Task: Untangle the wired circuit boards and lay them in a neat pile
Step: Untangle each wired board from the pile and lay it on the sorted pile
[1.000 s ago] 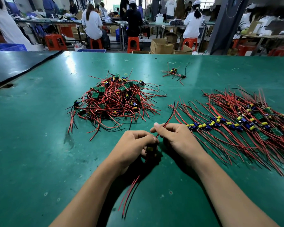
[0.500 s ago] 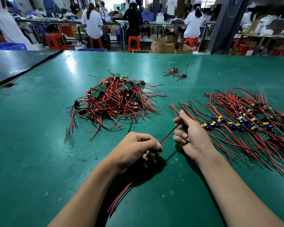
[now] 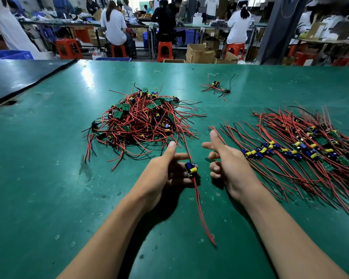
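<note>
Green matte counter carries everything. The left hand holds a small circuit board with blue and yellow parts in its curled fingers, thumb raised, its red wires trailing toward 6 o'clock. Just beside it, the right hand is released and holds nothing. A tangled heap of red-wired green boards lies at 11 o'clock, and a combed-out pile of wired boards at 3 o'clock.

The head camera looks forward and down from just above the person's forearms, across the table. The left hand and right hand sit close, just below centre. The wide lens also reaches the workers at far benches.
</note>
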`<state>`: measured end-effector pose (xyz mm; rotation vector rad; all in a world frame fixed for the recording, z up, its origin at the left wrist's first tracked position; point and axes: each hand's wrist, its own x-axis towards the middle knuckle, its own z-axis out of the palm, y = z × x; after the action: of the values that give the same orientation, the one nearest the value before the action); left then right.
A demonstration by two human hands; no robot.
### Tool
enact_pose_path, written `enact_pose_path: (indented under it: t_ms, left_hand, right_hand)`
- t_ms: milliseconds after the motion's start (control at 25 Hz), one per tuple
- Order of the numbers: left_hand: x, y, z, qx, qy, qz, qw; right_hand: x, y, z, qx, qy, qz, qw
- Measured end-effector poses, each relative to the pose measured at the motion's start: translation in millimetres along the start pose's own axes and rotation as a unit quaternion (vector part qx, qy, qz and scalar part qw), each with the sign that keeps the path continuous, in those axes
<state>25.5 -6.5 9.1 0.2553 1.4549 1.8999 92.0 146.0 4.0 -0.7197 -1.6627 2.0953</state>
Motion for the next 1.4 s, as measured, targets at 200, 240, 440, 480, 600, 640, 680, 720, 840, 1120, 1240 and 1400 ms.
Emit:
enact_pose_path:
  t_ms: [200, 240, 440, 480, 600, 640, 680, 720, 840, 1120, 1240, 1400]
  left_hand:
    - [3, 0, 1, -0.028, -0.015, 0.004, 0.999]
    - [3, 0, 1, -0.033, -0.017, 0.003, 0.999]
    - [6, -1, 1, -0.043, -0.024, -0.003, 0.999]
    - [6, -2, 0, -0.032, -0.015, 0.003, 0.999]
    - [8, -5, -3, 0.029, 0.033, 0.058, 0.997]
    - [8, -6, -6, 0.068, 0.053, 0.086, 0.993]
    - [9, -6, -10, 0.122, 0.078, 0.119, 0.982]
    - [10, -6, -14, 0.185, 0.107, 0.152, 0.965]
    - [11, -5, -26, 0.351, 0.193, 0.235, 0.886]
    - [14, -9, -28, 0.568, 0.202, 0.209, 0.77]
    - [15, -10, -25, 0.623, 0.185, 0.222, 0.727]
    - [15, -9, -27, 0.616, 0.182, 0.234, 0.73]
  right_hand:
    - [-14, 8, 11, -0.309, -0.042, -0.162, 0.936]
    - [-15, 9, 11, -0.335, -0.035, -0.18, 0.924]
    - [-10, 11, 9, -0.343, 0.009, -0.202, 0.917]
    - [-7, 10, 6, -0.359, 0.034, -0.21, 0.909]
    - [1, 7, -10, -0.4, 0.131, -0.193, 0.886]
    - [3, 6, -16, -0.413, 0.156, -0.176, 0.88]
    - [4, 5, -22, -0.427, 0.176, -0.163, 0.872]
    - [5, 4, -25, -0.444, 0.191, -0.155, 0.861]
    - [2, 3, -28, -0.492, 0.227, -0.147, 0.828]
    - [-8, -5, -15, -0.493, 0.147, -0.24, 0.824]
    - [-9, 6, 1, -0.455, 0.015, -0.235, 0.859]
    - [1, 21, 1, -0.581, 0.051, -0.187, 0.79]
